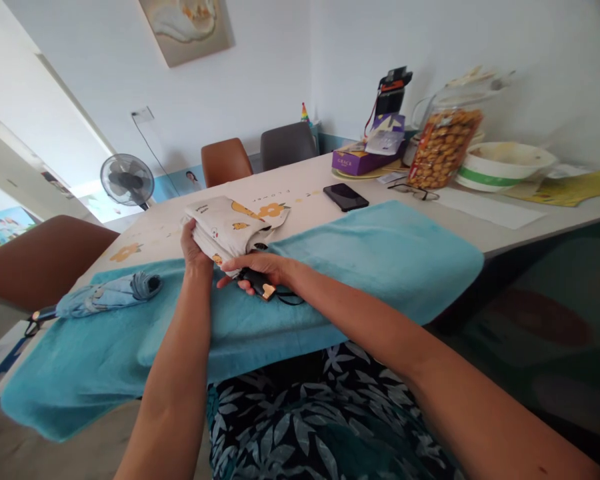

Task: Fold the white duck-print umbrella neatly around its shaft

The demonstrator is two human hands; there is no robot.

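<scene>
A white folding umbrella (230, 227) with an orange and carrot-like print is held between my two hands above a teal cloth (380, 260). Its fabric is gathered in loose folds. My left hand (194, 247) is wrapped round the folded fabric on its left side. Around the lower end, by the black handle (258, 283) with its gold-coloured tip, my right hand (260, 267) is closed; a dark strap hangs there. On the cloth to the left lies a rolled light-blue umbrella (107, 295), its dark handle pointing left.
Behind the cloth on the table (300, 190) lie a black phone (346, 197) and eyeglasses (414, 191). Farther right stand a jar of nuts (443, 143), a white bowl (505, 167) and a purple box (363, 160). Chairs (227, 162) and a fan (127, 180) are beyond the table.
</scene>
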